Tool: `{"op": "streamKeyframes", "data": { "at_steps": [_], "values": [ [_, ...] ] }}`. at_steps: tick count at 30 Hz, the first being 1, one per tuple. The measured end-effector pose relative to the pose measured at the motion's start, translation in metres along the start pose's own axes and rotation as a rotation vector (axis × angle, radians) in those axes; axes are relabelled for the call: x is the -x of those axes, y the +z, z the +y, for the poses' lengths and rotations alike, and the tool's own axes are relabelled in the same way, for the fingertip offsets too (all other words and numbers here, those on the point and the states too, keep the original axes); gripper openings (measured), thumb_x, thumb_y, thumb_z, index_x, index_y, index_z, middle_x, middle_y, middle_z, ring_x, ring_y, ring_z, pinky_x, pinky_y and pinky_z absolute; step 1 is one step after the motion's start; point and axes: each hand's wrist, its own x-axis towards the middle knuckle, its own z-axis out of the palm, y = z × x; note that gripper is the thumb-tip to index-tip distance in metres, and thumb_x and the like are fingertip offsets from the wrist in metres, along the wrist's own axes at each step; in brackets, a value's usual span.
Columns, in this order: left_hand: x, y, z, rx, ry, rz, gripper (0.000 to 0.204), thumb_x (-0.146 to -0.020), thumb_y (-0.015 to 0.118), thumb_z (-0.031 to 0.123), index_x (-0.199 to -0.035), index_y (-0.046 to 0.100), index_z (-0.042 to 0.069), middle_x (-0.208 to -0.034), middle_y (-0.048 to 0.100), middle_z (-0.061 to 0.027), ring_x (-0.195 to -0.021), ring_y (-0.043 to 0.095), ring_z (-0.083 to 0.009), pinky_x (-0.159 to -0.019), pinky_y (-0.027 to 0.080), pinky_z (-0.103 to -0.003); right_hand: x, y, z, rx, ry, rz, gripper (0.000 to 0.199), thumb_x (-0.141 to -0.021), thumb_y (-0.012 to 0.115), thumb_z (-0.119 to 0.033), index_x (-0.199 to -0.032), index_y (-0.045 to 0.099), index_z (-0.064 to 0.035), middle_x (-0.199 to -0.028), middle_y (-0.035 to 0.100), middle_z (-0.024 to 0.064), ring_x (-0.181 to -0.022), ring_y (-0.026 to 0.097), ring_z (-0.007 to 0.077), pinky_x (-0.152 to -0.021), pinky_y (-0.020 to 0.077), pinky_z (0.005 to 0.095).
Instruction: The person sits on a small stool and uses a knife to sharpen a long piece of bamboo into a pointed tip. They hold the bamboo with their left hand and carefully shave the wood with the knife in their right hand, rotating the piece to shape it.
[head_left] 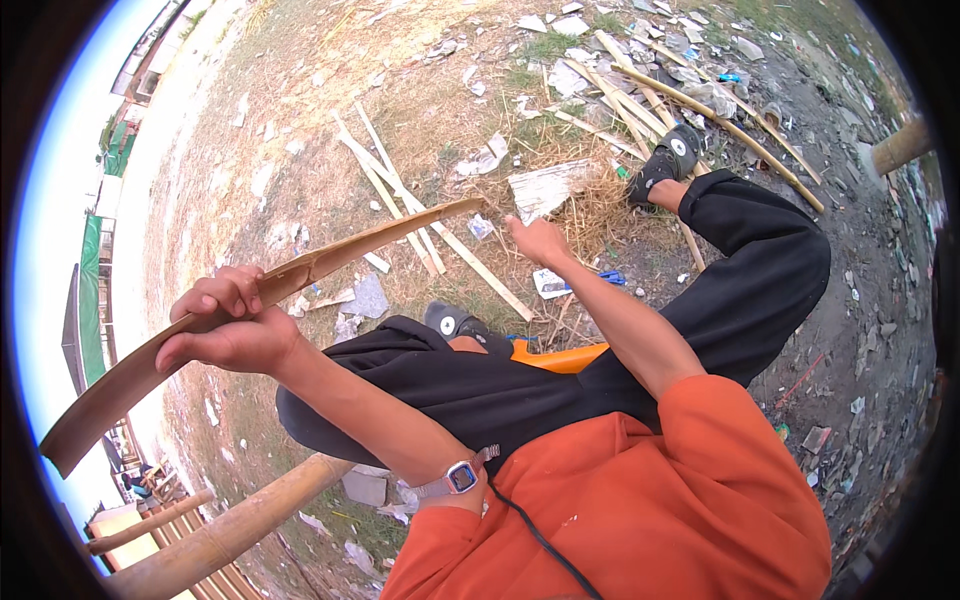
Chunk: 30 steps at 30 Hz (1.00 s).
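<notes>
Ground: bare dirt (300, 110), dry grass, scattered litter and split bamboo strips (400, 195).
Left hand (225, 320): clamped around a curved bamboo slat (330, 262), held raised above the ground.
Right hand (538, 240): empty, fingers loose, near the slat's far tip.

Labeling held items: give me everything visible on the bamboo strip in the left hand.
The bamboo strip is a long, flat, gently curved split slat, tan-brown with a paler, fibrous inner face. It runs diagonally from a wide blunt end at lower left to a ragged, splintered tip at upper right. The left hand grips it partway along, fingers wrapped over its upper edge, holding it in the air above the littered ground. The right hand is open just past the tip, apart from it.
</notes>
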Motion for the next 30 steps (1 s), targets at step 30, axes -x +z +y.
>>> {"op": "streamKeyframes", "data": {
  "at_steps": [30],
  "values": [
    [0.006,0.021,-0.007,0.24,0.003,-0.314,0.073,-0.08,0.015,0.078,-0.07,0.039,0.009,-0.045,0.027,-0.0006,-0.037,0.025,-0.0136,-0.039,0.033,-0.031,0.085,-0.052,-0.04,-0.196,-0.163,-0.057,0.07,-0.089,0.042,-0.056,-0.059,0.057,0.0056,-0.058,0.057,0.0235,-0.06,0.059,0.0324,-0.062,0.0444,0.0471]
  ]
}}
